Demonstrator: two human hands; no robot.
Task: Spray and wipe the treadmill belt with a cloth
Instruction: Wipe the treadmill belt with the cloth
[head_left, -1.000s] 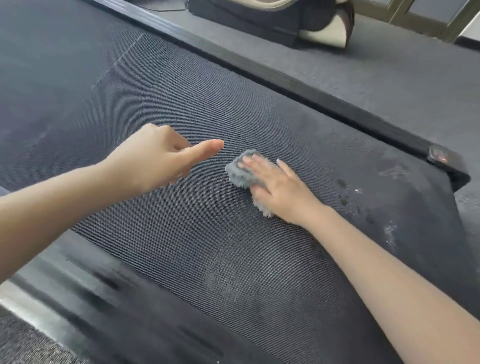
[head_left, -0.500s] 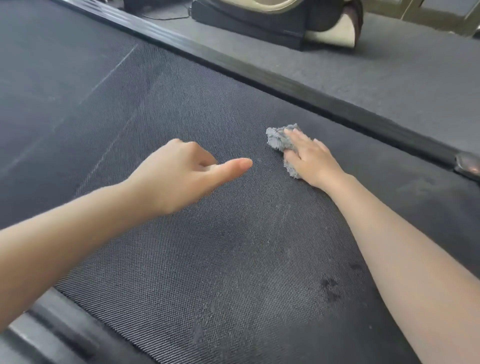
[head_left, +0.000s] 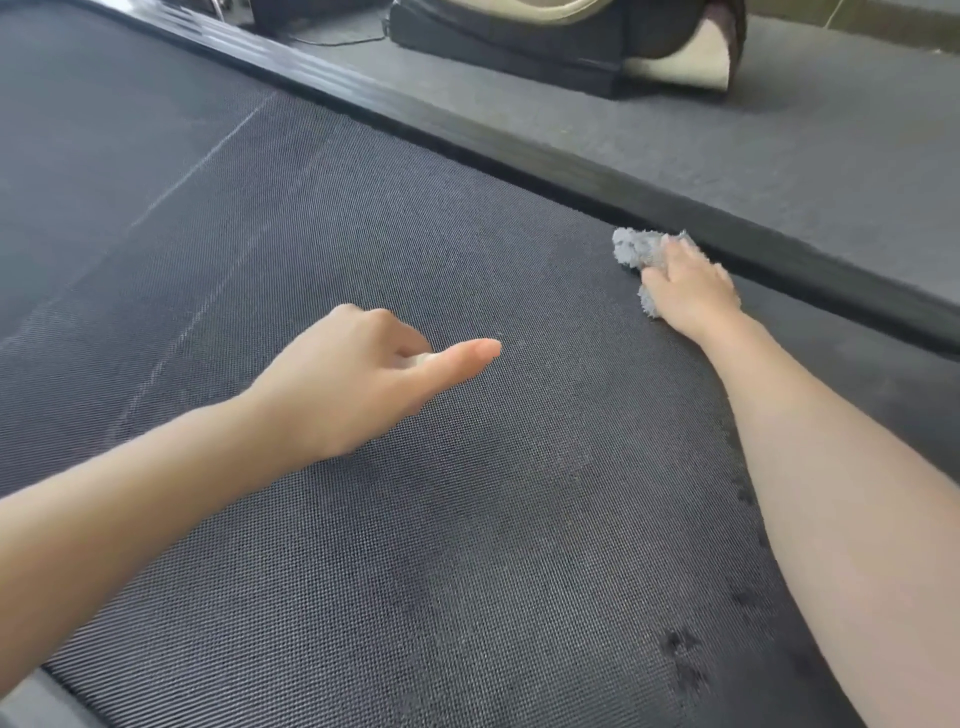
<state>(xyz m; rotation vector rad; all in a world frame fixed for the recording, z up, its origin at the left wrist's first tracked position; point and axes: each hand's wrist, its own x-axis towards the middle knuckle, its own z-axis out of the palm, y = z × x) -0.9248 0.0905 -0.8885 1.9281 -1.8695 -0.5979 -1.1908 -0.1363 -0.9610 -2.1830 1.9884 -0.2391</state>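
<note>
Wiping is in hand: the right hand (head_left: 685, 291) grips the bunched cloth (head_left: 636, 248) on the treadmill belt (head_left: 415, 545), just beside the side rail (head_left: 519, 140). The left hand (head_left: 358, 379) hovers clenched and empty. The next stroke should probably reach the damp spots (head_left: 680, 649).

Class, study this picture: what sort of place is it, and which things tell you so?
Probably a gym or home exercise room: a treadmill belt with its black side rail, grey carpet beyond, and a cloth gripped in the right hand.
</note>
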